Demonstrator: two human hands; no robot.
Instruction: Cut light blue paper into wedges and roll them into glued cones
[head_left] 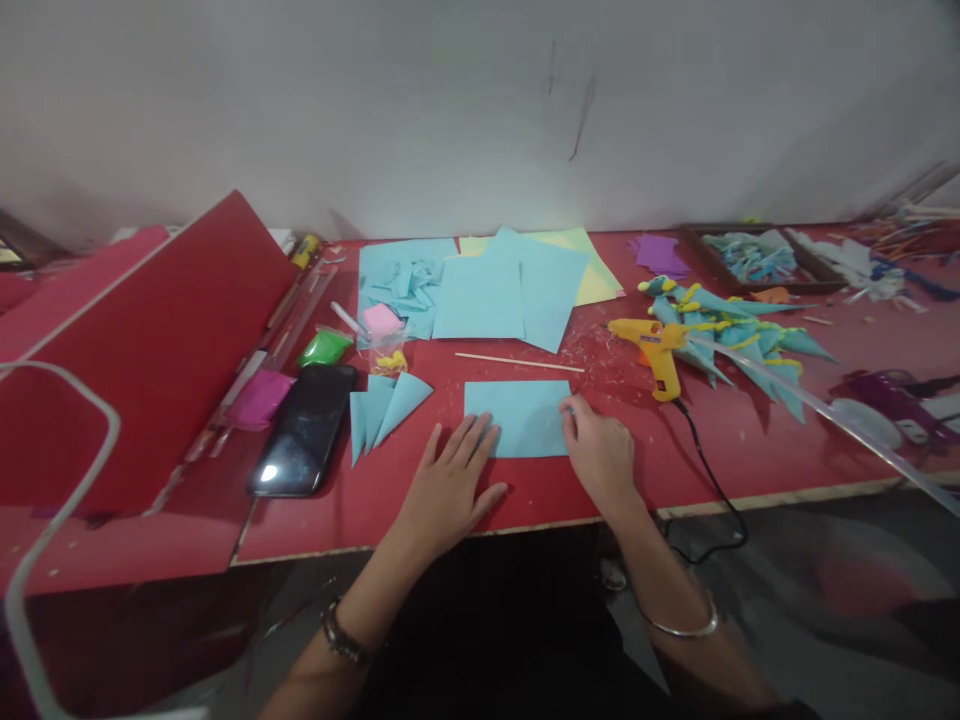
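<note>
A light blue paper sheet (529, 420) lies flat on the red table in front of me. My left hand (454, 480) rests with fingers spread over its left end. At the right edge of the sheet, my right hand (600, 450) has its fingers curled, thumb and forefinger pinching the paper's side. Just beyond the sheet lies a thin wooden stick (519, 362). Several rolled blue paper cones (386, 408) sit to the left of my left hand. A yellow glue gun (654, 350) with a clear glue stick lies to the right.
More blue sheets (480, 300) and paper scraps (412, 290) lie at the back. Blue cones with yellow trim (742, 335) are piled at right, before a tray (757, 258). A black phone (304, 430) lies left, near a red board (172, 360). The glue gun's cord (709, 470) hangs over the front edge.
</note>
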